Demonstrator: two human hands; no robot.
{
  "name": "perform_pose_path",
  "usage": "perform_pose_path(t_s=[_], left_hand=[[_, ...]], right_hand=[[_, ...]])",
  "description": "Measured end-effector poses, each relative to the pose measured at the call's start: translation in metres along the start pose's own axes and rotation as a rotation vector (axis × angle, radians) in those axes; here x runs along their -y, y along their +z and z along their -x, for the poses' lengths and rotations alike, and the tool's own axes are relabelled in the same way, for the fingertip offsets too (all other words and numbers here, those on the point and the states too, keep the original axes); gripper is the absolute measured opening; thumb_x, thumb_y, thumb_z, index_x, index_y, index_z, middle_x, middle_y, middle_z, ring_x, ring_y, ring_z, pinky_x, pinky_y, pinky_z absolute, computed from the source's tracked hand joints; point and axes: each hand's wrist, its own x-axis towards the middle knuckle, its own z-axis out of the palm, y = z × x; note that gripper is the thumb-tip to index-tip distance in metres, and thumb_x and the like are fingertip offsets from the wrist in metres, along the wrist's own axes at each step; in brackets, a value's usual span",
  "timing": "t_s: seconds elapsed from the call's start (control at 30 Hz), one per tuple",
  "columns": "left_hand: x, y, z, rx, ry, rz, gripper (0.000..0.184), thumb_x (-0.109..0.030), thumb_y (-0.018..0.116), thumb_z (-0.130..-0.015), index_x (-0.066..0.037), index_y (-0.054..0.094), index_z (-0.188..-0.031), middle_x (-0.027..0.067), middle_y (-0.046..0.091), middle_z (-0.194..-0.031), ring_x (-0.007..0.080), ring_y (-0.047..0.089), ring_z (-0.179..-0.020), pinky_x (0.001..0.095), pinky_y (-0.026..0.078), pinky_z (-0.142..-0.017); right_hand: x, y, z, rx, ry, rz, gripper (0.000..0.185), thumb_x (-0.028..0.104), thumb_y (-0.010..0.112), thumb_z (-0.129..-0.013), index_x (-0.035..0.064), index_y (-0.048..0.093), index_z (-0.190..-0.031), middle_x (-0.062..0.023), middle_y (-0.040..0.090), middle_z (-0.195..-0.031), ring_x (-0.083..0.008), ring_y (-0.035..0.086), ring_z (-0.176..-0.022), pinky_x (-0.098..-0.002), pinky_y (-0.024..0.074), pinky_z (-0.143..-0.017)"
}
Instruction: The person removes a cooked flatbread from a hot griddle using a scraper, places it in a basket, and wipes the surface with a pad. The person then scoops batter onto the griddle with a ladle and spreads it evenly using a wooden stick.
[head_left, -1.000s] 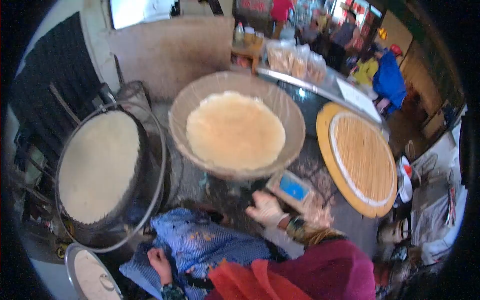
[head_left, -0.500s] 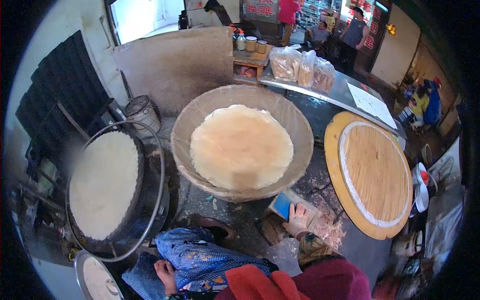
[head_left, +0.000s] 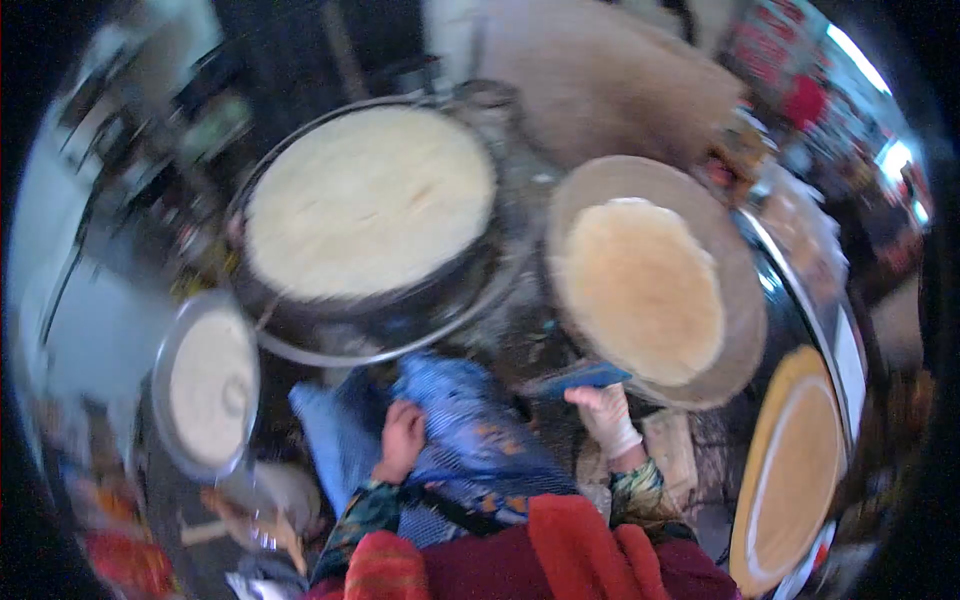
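My right hand (head_left: 606, 416), pale at the wrist, grips a thin flat blue scraper (head_left: 592, 377), held level in front of my lap near the basket's lower edge. My left hand (head_left: 402, 437) rests on the blue checked apron (head_left: 470, 410) over my lap, its fingers curled in; I see nothing in them. Ahead on the left is a big round dark-rimmed pan (head_left: 345, 325) holding a wide pale flatbread (head_left: 370, 200). A cloth-lined round basket (head_left: 735, 320) on the right holds a golden flatbread (head_left: 645, 290). Motion blurs the view.
A steel basin (head_left: 160, 385) of creamy batter (head_left: 208, 385) stands at left, a round shape in it. At right a yellow round board (head_left: 752, 500) carries a straw-coloured disc (head_left: 800, 480). Behind are a tan panel (head_left: 610, 80) and a metal counter edge (head_left: 800, 285) with plastic bags.
The view has swung left, bringing the pan to the middle and the basket rightward. My right hand has risen from the wooden box with the blue scraper. My left hand stays on my lap.
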Motion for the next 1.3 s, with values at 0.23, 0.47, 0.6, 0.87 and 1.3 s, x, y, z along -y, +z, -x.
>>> perform_pose_path(t_s=[0.23,0.47,0.6,0.87,1.3], left_hand=[[-0.014,-0.019,0.006,-0.057,-0.214,0.156,0.01,-0.008,0.061,-0.084,0.0,0.063,-0.09,0.0184,0.058,-0.102,0.0367,0.06,-0.091,0.0408,0.05,-0.078],[-0.041,-0.131,-0.015,-0.319,-0.129,0.06,0.011,-0.002,0.066,-0.08,-0.001,0.063,-0.09,0.0161,0.057,-0.1,0.0331,0.058,-0.095,0.0388,0.048,-0.084],[0.018,-0.225,-0.058,-0.433,-0.025,-0.183,0.013,0.003,0.062,-0.078,0.001,0.056,-0.09,0.0156,0.057,-0.094,0.0319,0.056,-0.091,0.0384,0.046,-0.08],[0.192,-0.335,-0.153,-0.173,-0.043,-0.819,0.031,0.002,0.052,-0.077,-0.004,0.059,-0.106,0.0162,0.053,-0.119,0.0337,0.055,-0.105,0.0418,0.041,-0.098],[0.088,-0.123,-0.118,0.286,-0.074,-0.976,0.013,-0.019,0.062,-0.068,-0.013,0.067,-0.057,0.005,0.062,-0.056,0.0249,0.06,-0.063,0.0393,0.043,-0.074]], right_hand=[[-0.035,0.191,-0.115,0.369,-0.964,1.078,0.033,0.013,0.061,-0.066,0.0123,0.068,-0.098,-0.0051,0.065,-0.099,-0.0273,0.059,-0.096,-0.0436,0.0417,-0.086],[-0.087,0.205,-0.171,0.173,-0.916,1.467,0.024,0.013,0.06,-0.06,0.0148,0.064,-0.084,-0.0003,0.061,-0.086,-0.0228,0.056,-0.085,-0.0424,0.0373,-0.077],[-0.09,0.214,-0.187,0.137,-1.047,1.413,0.011,0.018,0.062,-0.061,0.0167,0.057,-0.071,0.002,0.055,-0.072,-0.0198,0.054,-0.077,-0.0399,0.037,-0.073],[-0.091,0.208,-0.205,0.15,-1.02,1.438,0.01,0.02,0.064,-0.06,0.0208,0.057,-0.068,0.0011,0.052,-0.067,-0.022,0.053,-0.073,-0.0399,0.0358,-0.069],[-0.102,0.209,-0.223,0.117,-1.068,1.414,0.012,0.02,0.066,-0.058,0.0182,0.055,-0.062,-0.004,0.051,-0.064,-0.027,0.053,-0.067,-0.0424,0.0366,-0.064]])
